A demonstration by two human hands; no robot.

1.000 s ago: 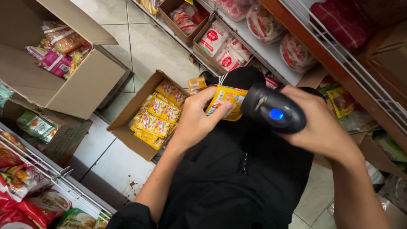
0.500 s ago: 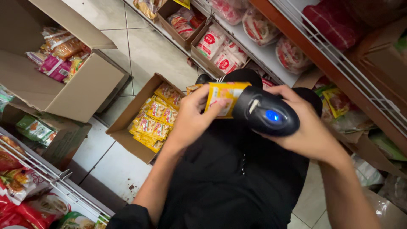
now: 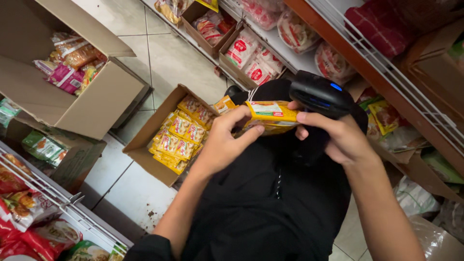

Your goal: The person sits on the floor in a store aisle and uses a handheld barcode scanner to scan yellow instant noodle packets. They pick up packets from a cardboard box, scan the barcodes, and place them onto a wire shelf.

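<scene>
Yellow packet [image 3: 270, 115] lies lengthwise left-to-right, both hands clamped on it, right hand [image 3: 338, 137] also gripping a black scanner [image 3: 319, 96].

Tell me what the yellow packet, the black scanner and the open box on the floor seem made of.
Yellow packet: thin glossy plastic film, by its sheen and creases.
Black scanner: hard moulded plastic, smooth, with a small blue light.
Open box: brown corrugated cardboard, matt, with folded flaps.
</scene>
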